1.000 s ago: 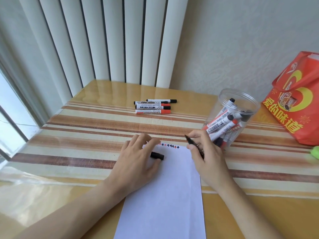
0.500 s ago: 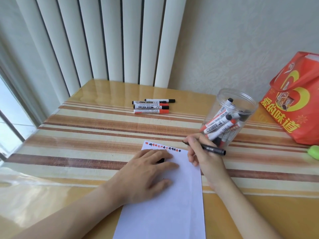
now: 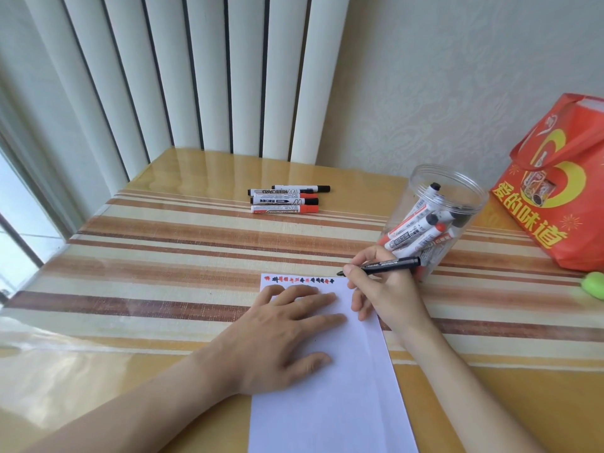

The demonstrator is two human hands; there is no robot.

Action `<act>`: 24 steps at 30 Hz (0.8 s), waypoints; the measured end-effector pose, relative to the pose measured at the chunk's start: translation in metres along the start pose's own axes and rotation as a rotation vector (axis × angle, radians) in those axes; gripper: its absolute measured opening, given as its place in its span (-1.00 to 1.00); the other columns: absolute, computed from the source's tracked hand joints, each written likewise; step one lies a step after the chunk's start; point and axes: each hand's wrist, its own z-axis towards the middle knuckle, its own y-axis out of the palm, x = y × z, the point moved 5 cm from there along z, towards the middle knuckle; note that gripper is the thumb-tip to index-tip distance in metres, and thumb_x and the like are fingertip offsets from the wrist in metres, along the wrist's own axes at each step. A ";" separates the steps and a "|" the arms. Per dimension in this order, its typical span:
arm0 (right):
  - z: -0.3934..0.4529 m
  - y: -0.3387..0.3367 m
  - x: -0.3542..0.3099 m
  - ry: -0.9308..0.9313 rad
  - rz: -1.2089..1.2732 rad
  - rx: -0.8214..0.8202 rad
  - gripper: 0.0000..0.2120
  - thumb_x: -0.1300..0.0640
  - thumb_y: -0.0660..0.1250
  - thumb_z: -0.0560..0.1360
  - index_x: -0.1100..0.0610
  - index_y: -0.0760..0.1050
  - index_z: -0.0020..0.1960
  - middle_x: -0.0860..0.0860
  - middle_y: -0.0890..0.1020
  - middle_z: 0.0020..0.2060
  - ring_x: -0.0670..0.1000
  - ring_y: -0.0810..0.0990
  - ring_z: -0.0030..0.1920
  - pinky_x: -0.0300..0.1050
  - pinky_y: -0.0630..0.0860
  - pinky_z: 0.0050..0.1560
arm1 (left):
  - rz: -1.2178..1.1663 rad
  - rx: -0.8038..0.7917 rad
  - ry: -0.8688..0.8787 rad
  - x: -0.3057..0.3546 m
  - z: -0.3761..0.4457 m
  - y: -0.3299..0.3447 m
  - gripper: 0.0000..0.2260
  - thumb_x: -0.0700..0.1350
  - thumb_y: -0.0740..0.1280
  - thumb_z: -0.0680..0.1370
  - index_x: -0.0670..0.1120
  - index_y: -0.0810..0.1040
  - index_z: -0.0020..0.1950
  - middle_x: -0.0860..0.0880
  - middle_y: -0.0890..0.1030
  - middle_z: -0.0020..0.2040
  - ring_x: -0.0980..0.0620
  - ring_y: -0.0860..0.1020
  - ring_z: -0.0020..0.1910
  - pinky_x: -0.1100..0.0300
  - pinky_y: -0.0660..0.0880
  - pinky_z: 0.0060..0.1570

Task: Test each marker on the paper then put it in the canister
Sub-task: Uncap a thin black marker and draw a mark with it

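Note:
A white sheet of paper (image 3: 343, 403) lies on the striped table, with a row of red and black test marks (image 3: 299, 280) along its top edge. My left hand (image 3: 277, 335) rests flat on the sheet, fingers spread. My right hand (image 3: 389, 295) grips an uncapped black marker (image 3: 392, 264), whose tip sits at the paper's top right corner, just past the last mark. Its cap is not visible. Right behind that hand stands the clear plastic canister (image 3: 457, 181), holding several markers (image 3: 415, 230). Several capped markers (image 3: 284, 201) lie side by side at the back centre.
A red shopping bag (image 3: 562, 197) stands at the right edge beside the canister. A small green object (image 3: 593, 284) lies in front of it. Vertical blinds (image 3: 196, 76) and a wall close off the back; a window is at the left.
My right hand turned the black marker from upright to nearly level and brought its tip down to the paper's top corner. My left hand slid onto the sheet, covering the black cap.

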 end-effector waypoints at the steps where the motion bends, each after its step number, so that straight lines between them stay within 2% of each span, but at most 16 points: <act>1: 0.000 0.000 -0.001 -0.005 -0.009 0.004 -0.87 0.29 0.44 0.56 0.19 0.48 -0.05 0.14 0.60 -0.33 0.12 0.57 -0.48 -0.11 0.48 -0.54 | -0.001 -0.010 0.002 -0.001 0.000 0.001 -0.50 0.31 0.06 0.65 0.27 0.20 0.59 0.20 0.18 0.62 0.09 0.14 0.58 -0.01 0.11 0.47; 5: 0.001 0.002 0.002 -0.027 -0.040 0.013 -0.78 0.33 0.47 0.52 0.24 0.42 -0.16 0.31 0.60 -0.31 0.17 0.61 -0.44 -0.07 0.50 -0.49 | 0.005 -0.035 0.004 -0.002 0.000 0.003 -0.49 0.31 0.03 0.66 0.27 0.16 0.61 0.19 0.13 0.64 0.10 0.08 0.60 0.00 0.06 0.49; 8: 0.004 0.001 0.005 -0.024 -0.040 0.021 -0.75 0.35 0.46 0.53 0.24 0.39 -0.19 0.33 0.59 -0.32 0.17 0.62 -0.45 -0.07 0.51 -0.49 | 0.001 -0.048 0.003 -0.002 0.000 0.003 -0.49 0.31 0.02 0.66 0.28 0.14 0.61 0.18 0.13 0.64 0.09 0.07 0.60 -0.01 0.05 0.51; 12: 0.004 0.001 0.005 -0.013 -0.028 0.023 -0.75 0.35 0.43 0.55 0.27 0.37 -0.17 0.25 0.59 -0.35 0.17 0.61 -0.45 -0.08 0.52 -0.50 | 0.027 -0.059 0.018 -0.002 0.002 0.002 -0.50 0.30 0.01 0.67 0.30 0.11 0.62 0.14 0.16 0.63 0.05 0.09 0.59 -0.05 0.06 0.50; 17: 0.004 0.001 0.007 0.006 -0.015 0.044 -0.73 0.31 0.43 0.56 0.20 0.36 -0.19 0.13 0.55 -0.40 0.15 0.61 -0.48 -0.10 0.52 -0.52 | 0.059 -0.065 0.029 -0.002 0.002 0.002 -0.51 0.29 -0.01 0.68 0.31 0.07 0.62 0.11 0.16 0.63 0.01 0.10 0.58 -0.07 0.05 0.47; 22: 0.003 0.000 0.008 -0.008 0.021 0.084 -0.77 0.20 0.47 0.57 0.21 0.44 -0.14 0.17 0.58 -0.36 0.15 0.56 -0.52 -0.14 0.46 -0.55 | 0.077 -0.059 0.038 -0.001 0.003 0.002 -0.51 0.28 -0.01 0.69 0.30 0.09 0.63 0.11 0.16 0.62 0.00 0.12 0.57 -0.11 0.10 0.47; 24: 0.002 0.000 0.007 -0.021 0.019 0.075 -0.81 0.21 0.46 0.57 0.22 0.45 -0.09 0.15 0.57 -0.37 0.15 0.55 -0.53 -0.14 0.44 -0.56 | 0.079 -0.061 0.036 -0.002 0.003 0.002 -0.51 0.29 -0.02 0.69 0.30 0.08 0.63 0.11 0.14 0.62 0.01 0.10 0.57 -0.10 0.09 0.47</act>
